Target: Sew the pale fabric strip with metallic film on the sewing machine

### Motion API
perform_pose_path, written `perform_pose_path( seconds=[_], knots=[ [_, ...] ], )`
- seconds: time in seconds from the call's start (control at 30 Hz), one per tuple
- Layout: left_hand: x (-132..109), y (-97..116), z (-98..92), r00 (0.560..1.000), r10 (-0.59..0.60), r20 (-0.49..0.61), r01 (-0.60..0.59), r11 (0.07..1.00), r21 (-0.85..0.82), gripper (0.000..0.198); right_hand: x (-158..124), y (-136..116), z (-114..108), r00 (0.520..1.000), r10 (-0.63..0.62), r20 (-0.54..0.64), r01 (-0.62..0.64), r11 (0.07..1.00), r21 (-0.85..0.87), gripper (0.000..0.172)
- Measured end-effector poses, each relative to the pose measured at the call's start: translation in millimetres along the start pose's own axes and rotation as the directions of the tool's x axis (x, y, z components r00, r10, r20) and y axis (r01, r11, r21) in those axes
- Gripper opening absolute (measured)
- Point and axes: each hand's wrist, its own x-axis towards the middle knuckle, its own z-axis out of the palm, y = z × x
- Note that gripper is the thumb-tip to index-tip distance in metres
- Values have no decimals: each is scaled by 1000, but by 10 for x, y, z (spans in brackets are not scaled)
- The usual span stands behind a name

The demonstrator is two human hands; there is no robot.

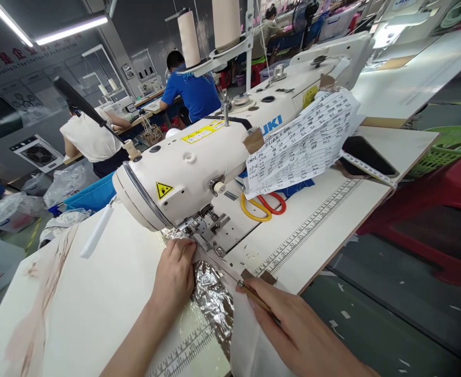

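Note:
My left hand [175, 275] rests on a silvery, shiny fabric strip [212, 298], fingers pressed flat and together just before the presser foot [205, 230] of a white Juki sewing machine [199, 162]. My right hand [293, 327] lies on the right of the strip and pinches a thin brown stick-like tool [256, 296], its tip pointing at the seam. White cloth [250, 340] lies under and in front of the right hand.
Yellow-and-red scissors [264, 205], a printed paper sheet [305, 144] and a dark phone [366, 154] lie right of the machine. Ruler markings [309, 228] run along the table. A red stool [442, 209] and green basket [450, 141] stand right. Two people sit beyond.

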Motion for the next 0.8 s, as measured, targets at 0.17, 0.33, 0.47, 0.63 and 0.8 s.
perform_pose_path(
  seconds=[0.17, 0.33, 0.47, 0.63, 0.8],
  knots=[
    [-3, 11, 5, 998, -60, 2, 60, 996, 71, 45, 60, 26, 46, 1000, 1, 23, -1, 1000, 1, 23],
    [-12, 16, -25, 999, -22, -42, 21, 999, -36, 39, 132, 18, 67, 999, -18, 51, 20, 999, -34, 23],
    [-28, -13, 1, 1000, -5, -11, 5, 999, -41, 40, 194, -39, 59, 998, -24, 53, 28, 997, -69, 26],
    [-44, -19, 29, 998, -55, 10, 55, 998, 17, 45, 249, -56, 99, 997, -77, 6, 77, 989, -122, 26],
    [-30, 19, -21, 996, -86, -28, 85, 996, -33, 42, 312, -51, 131, 997, -68, 36, 73, 981, -179, 27]
  ],
)
